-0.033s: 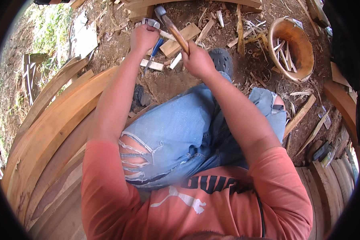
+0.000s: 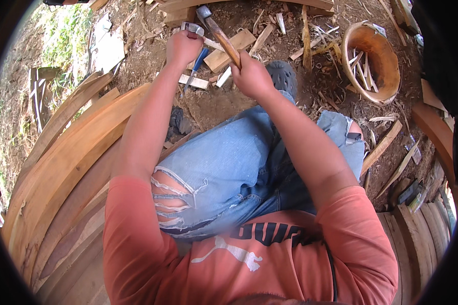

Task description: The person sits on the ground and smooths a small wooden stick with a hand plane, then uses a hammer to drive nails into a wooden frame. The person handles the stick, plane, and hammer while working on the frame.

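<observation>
My right hand (image 2: 253,76) is closed round the wooden handle of a hammer (image 2: 222,38), which slants up and left, its metal head near my left hand. My left hand (image 2: 183,49) is closed on a small silvery metal piece (image 2: 199,31) whose end shows past the fingers; its exact kind is hard to make out. The hammer head appears just beyond that end; contact cannot be told. Below my left hand, a blue-handled tool (image 2: 200,59) with a slim metal shaft lies across a pale wood strip (image 2: 194,81). A short board (image 2: 231,50) rests on the ground between my hands.
A worn bucket (image 2: 347,61) holding wood slivers stands at the right. Long curved planks (image 2: 81,137) are stacked along my left side, and a curved beam (image 2: 249,4) crosses the far edge. Shavings and offcuts litter the dirt round my shoe (image 2: 281,76).
The hammer head and my left hand sit very slightly farther away than before. Both grips look the same.
</observation>
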`<state>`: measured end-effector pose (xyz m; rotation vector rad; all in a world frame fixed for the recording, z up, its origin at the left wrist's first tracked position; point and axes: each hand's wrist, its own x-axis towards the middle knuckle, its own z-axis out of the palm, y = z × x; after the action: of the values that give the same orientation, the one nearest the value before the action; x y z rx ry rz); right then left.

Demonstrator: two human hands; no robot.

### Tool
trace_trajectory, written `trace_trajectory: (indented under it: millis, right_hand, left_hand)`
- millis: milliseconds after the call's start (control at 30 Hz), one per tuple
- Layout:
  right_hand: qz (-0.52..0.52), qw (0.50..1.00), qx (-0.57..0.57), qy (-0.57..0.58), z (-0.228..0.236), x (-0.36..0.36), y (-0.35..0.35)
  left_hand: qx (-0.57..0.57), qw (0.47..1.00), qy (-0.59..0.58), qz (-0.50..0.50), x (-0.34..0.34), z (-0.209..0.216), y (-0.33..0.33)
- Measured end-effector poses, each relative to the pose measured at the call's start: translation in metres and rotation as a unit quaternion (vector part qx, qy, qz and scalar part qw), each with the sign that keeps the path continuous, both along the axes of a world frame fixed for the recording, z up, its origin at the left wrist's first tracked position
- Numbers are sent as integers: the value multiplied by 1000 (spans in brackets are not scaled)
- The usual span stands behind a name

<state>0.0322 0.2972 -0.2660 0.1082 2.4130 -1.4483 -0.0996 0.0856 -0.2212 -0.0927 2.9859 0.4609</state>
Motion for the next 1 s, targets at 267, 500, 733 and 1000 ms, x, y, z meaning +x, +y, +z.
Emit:
trace_trajectory:
  millis: [267, 500, 733, 1000]
  right_hand:
    - [15, 997, 68, -26, -45, 5, 3]
    - [27, 998, 45, -42, -51, 1, -2]
    - [-5, 1000, 19, 14, -37, 1, 4]
    - [16, 1000, 22, -15, -50, 0, 1]
  left_hand:
    - [22, 999, -9, 22, 5, 4, -4]
    - [14, 999, -21, 31, 1, 2, -3]
    - [15, 1000, -13, -15, 2, 3, -9]
    - [10, 999, -23, -29, 1, 5, -2]
